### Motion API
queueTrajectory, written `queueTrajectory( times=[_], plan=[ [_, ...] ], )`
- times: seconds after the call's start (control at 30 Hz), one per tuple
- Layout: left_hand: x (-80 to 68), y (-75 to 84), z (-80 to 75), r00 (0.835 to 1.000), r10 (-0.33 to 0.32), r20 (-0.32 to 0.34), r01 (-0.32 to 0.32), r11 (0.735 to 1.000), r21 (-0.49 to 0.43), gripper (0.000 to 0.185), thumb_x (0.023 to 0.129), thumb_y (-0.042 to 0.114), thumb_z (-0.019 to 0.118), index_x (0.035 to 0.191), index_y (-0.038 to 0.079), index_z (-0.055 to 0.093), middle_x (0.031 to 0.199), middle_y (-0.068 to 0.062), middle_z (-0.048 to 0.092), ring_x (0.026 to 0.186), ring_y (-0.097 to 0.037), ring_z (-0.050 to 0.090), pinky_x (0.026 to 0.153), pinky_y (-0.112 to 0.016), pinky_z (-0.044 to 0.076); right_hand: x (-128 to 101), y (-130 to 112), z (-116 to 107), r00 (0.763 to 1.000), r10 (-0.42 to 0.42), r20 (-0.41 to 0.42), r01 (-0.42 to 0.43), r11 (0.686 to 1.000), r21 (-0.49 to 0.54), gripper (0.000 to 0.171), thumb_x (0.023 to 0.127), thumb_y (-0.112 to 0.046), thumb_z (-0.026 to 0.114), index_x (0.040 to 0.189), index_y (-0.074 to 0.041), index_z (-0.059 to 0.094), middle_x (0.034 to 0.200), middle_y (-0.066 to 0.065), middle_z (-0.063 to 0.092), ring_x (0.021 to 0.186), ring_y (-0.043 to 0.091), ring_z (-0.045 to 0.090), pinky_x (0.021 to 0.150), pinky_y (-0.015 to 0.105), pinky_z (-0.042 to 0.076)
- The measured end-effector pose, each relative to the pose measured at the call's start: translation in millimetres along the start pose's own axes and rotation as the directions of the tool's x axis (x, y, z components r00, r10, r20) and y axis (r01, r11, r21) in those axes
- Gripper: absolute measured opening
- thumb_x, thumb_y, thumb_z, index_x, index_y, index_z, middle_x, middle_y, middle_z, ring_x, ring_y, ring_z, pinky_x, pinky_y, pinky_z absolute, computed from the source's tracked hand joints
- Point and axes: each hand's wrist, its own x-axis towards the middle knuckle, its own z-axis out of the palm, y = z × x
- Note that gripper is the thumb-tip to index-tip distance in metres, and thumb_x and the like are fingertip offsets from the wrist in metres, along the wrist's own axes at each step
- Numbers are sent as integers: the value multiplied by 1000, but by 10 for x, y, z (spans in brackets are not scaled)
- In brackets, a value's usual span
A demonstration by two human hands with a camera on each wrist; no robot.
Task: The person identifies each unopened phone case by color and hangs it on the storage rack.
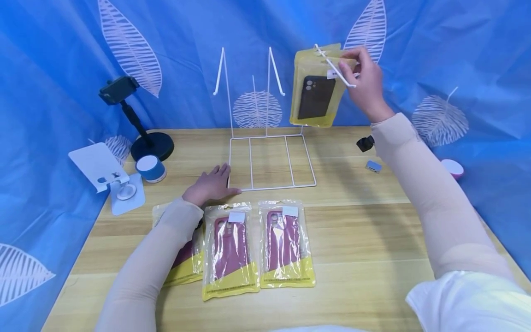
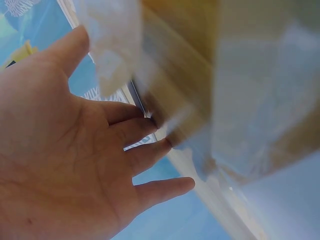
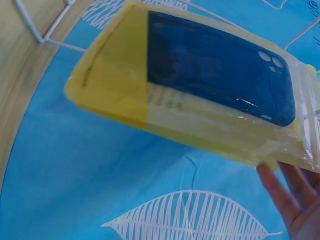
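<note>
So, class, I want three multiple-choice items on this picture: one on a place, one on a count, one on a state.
1. Where does the left hand rest?
A. on the table beside the rack's base
B. on the phone stand
C. on the speaker

2. How many packets of red cases lie on the table?
A. one
B. three
C. five

3. What is the right hand doing?
A. lying flat
B. pinching the black-case packet at a rack hook
C. hanging idle

Answers: 1 A, fingers lie flat by the wire base; 2 B, three side by side; 3 B, fingers hold its top.
</note>
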Motion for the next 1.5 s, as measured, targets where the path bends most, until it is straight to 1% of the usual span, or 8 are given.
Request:
queueTrajectory(
  times=[0.17,0.3,0.57,0.67,1.03,1.17,1.33,1.5],
  plan=[
    [23,-6,19,1000,2,-3,-2,1000,-5,97,98,60,48,158,-1,2,166,-20,3,153,-41,5,120,-66,11,-287,104,-61,995,83,-55,-85,996,-33,57,98,-41,58,145,-14,40,140,8,48,118,15,57,101,27,48],
    [44,-19,31,1000,13,-3,-13,1000,-9,98,98,61,47,158,-1,1,166,-20,2,153,-41,5,120,-66,12,-706,226,-39,955,260,145,-236,958,-165,83,99,-52,49,159,-10,10,160,18,21,143,33,36,117,49,34],
    [57,-82,32,1000,12,13,-12,999,-37,98,97,63,45,158,1,-2,166,-19,0,154,-39,3,121,-64,10,-1445,536,438,579,210,788,73,949,-306,87,104,-51,40,156,4,-1,163,27,-8,152,44,-3,123,57,3],
    [49,-90,25,1000,13,13,-12,999,-49,98,98,62,45,158,0,-1,166,-20,1,153,-40,3,121,-64,10,-1574,582,609,504,150,850,193,941,-280,83,105,-49,38,156,7,5,164,27,-3,153,42,0,123,59,5],
    [-3,36,4,995,73,-65,-73,997,-2,98,97,62,48,158,0,3,166,-22,2,153,-40,4,123,-60,8,-1671,638,765,454,172,874,284,902,-326,86,104,-57,32,156,5,6,165,23,-3,154,37,0,123,58,6],
    [-103,422,5,937,289,-196,-266,954,135,72,96,47,60,149,2,41,156,-21,37,147,-38,30,123,-55,20,-1681,628,757,452,185,873,281,899,-336,86,103,-57,33,156,5,5,165,22,-4,154,37,1,124,57,6],
    [-180,908,72,860,489,-146,-439,855,275,29,94,25,66,116,7,69,114,-8,68,110,-26,61,101,-41,49,-1666,603,749,455,194,869,270,900,-343,85,104,-54,36,156,5,5,165,23,-4,154,38,2,124,57,7],
    [-124,1055,153,900,429,-73,-376,852,365,18,91,12,63,107,5,67,103,-8,67,97,-25,62,87,-37,52,-1665,596,765,443,186,877,277,902,-331,85,104,-53,37,156,6,6,165,23,-4,154,38,2,124,57,8]
  ],
)
